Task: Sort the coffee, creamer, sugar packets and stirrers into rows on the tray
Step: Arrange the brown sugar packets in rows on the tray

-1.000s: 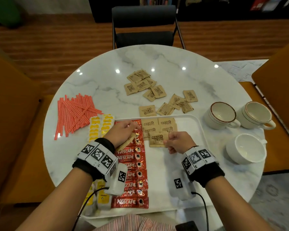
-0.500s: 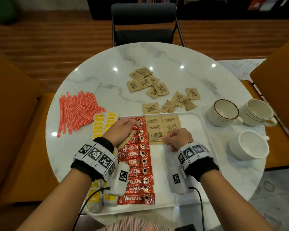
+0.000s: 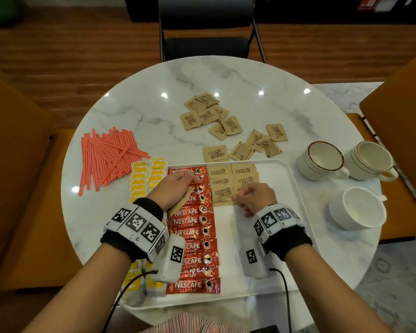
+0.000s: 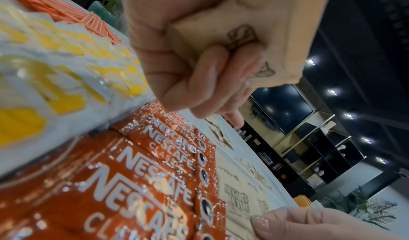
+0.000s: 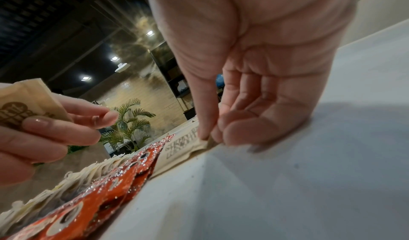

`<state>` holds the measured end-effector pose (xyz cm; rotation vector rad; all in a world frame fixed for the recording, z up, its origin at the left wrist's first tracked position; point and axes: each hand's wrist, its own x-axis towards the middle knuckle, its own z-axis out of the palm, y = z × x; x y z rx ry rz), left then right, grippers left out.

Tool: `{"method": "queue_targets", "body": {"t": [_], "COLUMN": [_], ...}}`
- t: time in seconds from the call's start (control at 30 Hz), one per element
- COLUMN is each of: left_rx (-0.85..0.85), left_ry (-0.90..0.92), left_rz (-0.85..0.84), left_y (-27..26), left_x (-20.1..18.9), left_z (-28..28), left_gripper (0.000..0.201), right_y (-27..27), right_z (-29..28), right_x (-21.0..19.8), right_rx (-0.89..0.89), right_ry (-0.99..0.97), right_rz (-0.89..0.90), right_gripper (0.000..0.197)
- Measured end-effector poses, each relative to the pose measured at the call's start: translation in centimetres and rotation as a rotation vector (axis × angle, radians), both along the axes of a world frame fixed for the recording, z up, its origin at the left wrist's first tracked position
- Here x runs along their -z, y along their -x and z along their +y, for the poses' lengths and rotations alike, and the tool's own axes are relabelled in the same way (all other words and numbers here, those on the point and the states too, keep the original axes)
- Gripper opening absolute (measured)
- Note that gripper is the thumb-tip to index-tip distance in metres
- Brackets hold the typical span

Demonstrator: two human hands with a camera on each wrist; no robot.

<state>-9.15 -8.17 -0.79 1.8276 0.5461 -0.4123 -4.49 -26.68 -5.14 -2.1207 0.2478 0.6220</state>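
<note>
- Left hand [image 3: 175, 188] curled round spare sugar packets [image 4: 243, 25], held above coffee row [image 3: 193, 234] at tray's [image 3: 298, 212] left.
- Right hand [image 3: 255, 197] pinched near corner of a sugar packet [image 3: 222, 194] lying in the sugar row, right of coffee.
- Loose sugar [image 3: 209, 116] far on table; stirrers [image 3: 106, 157] far left; creamers [image 3: 149, 176] at tray's left edge.

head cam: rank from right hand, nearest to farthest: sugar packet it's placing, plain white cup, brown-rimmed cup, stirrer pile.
From the right hand, in the head view:
1. Sugar packet, pinched at its corner, just left of the hand on the tray.
2. Plain white cup, off the tray to the right.
3. Brown-rimmed cup, right and farther back; close to the white cup's range, so that order is loose.
4. Stirrer pile, far left on the table.
</note>
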Motion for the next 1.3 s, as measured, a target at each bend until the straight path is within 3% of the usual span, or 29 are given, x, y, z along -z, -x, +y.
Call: {"method": "queue_targets", "body": {"t": [0.27, 0.4, 0.6, 0.83, 1.0, 1.07, 1.17, 1.3], "left_rx": [0.014, 0.056, 0.113, 0.086, -0.045, -0.051, -0.005, 0.03], "left_ry": [-0.044, -0.078, -0.069, -0.028, 0.163, 0.203, 0.287, 0.531], "left_rz": [-0.054, -0.066, -0.122, -0.118, 0.033, 0.101, 0.221, 0.199], "left_y": [-0.3, -0.7, -1.8, -2.7, -3.0, -3.1, -3.2, -3.0], "left_x": [0.4, 0.4, 0.5, 0.5, 0.5, 0.2, -0.4, -0.6], "left_z": [-0.4, -1.2, -3.5, -5.6, -5.6, -5.6, -5.5, -5.0], "left_gripper": [0.029, 0.026, 0.012, 0.016, 0.032, 0.037, 0.045, 0.025], "right_y": [0.2, 0.6, 1.9, 1.2, -0.2, -0.8, -1.5, -2.1], "right_z": [-0.9, -0.8, 0.4, -1.3, -3.3, -3.7, -3.8, -3.7], "right_x": [-1.1, -2.4, -4.0, -3.3, -3.3, -3.4, -4.1, -5.0], "right_rx": [0.032, -0.062, -0.231, -0.088, -0.001, -0.054, -0.186, -0.319], "right_ry": [-0.087, -0.2, -0.433, -0.507, -0.468, -0.413, -0.484, -0.508], "right_rz": [-0.008, -0.001, 0.158, 0.196, 0.089, -0.035, -0.109, -0.139], "right_gripper": [0.023, 0.021, 0.016, 0.017, 0.016, 0.017, 0.022, 0.026]}}
